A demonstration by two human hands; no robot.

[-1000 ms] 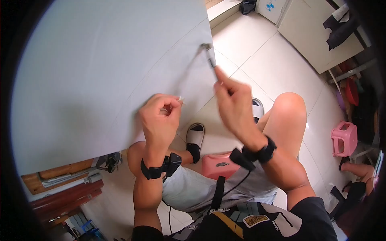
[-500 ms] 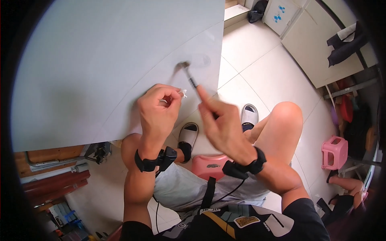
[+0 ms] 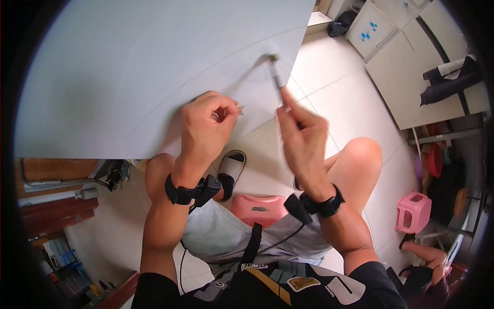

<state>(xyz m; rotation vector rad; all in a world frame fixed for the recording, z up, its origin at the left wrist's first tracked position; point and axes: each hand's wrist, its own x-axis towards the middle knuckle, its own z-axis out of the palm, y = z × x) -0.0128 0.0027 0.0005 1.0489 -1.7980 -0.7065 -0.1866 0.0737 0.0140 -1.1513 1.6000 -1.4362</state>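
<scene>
Near the right edge of a pale grey tabletop, my right hand grips a thin, dark-handled small brush. Its wider brownish tip is blurred and points away from me, over the tabletop. My left hand, with its wrist at the near edge, is closed in a pinch. A small white piece sticks out between its thumb and forefinger; its kind is too small to make out. The two hands are apart. Each wrist wears a black strap with a small box.
A pink stool shows between my legs, another pink stool at the right. Pale cabinets stand at the far right. Another person's leg shows at lower right. Red-brown boards lie under the table on the left.
My right hand has swung right and away from me with the brush. The left hand still pinches the white piece. My view has shifted slightly.
</scene>
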